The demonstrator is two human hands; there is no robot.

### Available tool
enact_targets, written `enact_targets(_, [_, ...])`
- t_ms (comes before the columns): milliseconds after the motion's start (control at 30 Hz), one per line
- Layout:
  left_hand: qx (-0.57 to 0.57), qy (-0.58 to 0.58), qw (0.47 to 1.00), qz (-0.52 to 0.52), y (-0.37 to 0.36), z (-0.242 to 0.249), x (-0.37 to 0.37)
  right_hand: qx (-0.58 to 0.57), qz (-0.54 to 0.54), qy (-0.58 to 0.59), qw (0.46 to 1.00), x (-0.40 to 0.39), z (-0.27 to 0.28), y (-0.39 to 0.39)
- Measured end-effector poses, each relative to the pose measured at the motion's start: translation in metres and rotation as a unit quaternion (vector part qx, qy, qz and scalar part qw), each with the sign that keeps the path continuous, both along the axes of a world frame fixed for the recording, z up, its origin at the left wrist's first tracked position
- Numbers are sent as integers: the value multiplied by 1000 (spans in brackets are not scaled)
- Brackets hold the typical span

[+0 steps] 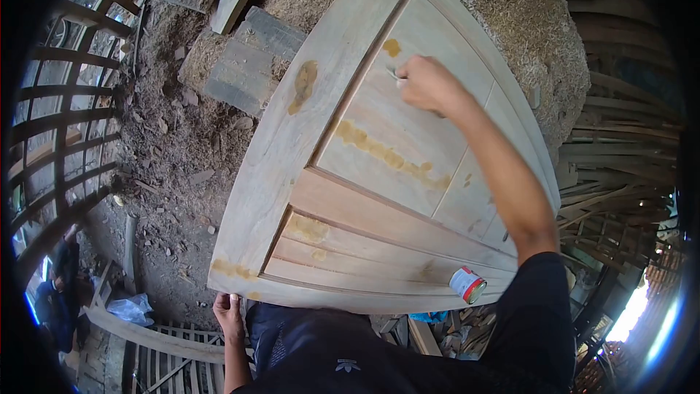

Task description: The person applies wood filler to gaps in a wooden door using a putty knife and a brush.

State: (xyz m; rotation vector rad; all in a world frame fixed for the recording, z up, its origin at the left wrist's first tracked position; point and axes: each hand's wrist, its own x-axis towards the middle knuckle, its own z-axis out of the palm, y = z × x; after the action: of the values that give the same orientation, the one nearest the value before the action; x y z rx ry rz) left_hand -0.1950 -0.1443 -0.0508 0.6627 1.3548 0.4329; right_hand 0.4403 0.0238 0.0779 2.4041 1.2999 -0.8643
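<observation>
A pale wooden panel door (321, 197) lies in front of me, with yellowish-brown patches on its frame and panels. Over its upper panel, my right hand (430, 86) is closed on a small, light-coloured tool whose tip is near a yellow patch (392, 47); the tool's exact kind is unclear. My left hand (227, 312) is at the door's near left edge, thumb on top and fingers pressed round the rim. An open red and white can (467, 284) stands on the door at the lower right.
Wooden boards (255, 58) lie on the debris-covered ground beyond the door's left edge. Sawdust (532, 22) is heaped at the upper right. Stacked timber (620, 117) lines the right side. A person (55, 299) is at the far left, near a plastic bag (131, 310).
</observation>
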Motion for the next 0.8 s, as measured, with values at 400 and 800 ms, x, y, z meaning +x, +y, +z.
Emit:
enact_targets(400, [1, 0, 1000, -1, 2, -7, -4, -108, 190, -20, 976, 70, 12, -29])
enact_targets(800, [12, 10, 1000, -4, -5, -9, -3, 207, 71, -7, 976, 59, -31, -67])
